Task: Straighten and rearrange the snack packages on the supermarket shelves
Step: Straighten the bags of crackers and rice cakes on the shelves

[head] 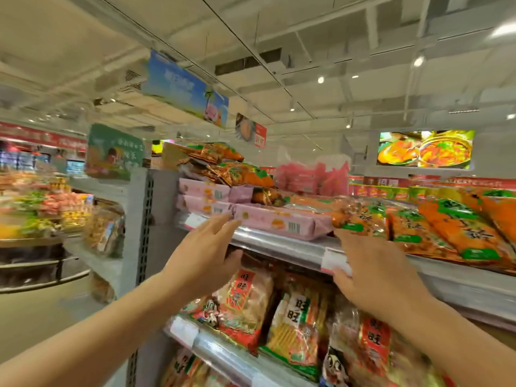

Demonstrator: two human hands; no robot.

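Pink snack packs (275,222) lie flat on the top shelf (282,248), stacked at the left end. Orange-and-green packages (435,227) lie in a row to their right, and more are piled on top at the back (240,174). My left hand (205,256) is raised with straight fingers, its tips at the left end of the front pink pack. My right hand (374,266) is raised in front of the shelf edge, fingers up at the near end of an orange package (360,216); whether it grips the package cannot be made out.
Below, a second shelf (223,356) holds upright red and green rice-cracker bags (245,300). The grey shelf upright (142,219) stands at the left. More displays (42,208) fill the aisle to the left. Signs (185,88) hang overhead.
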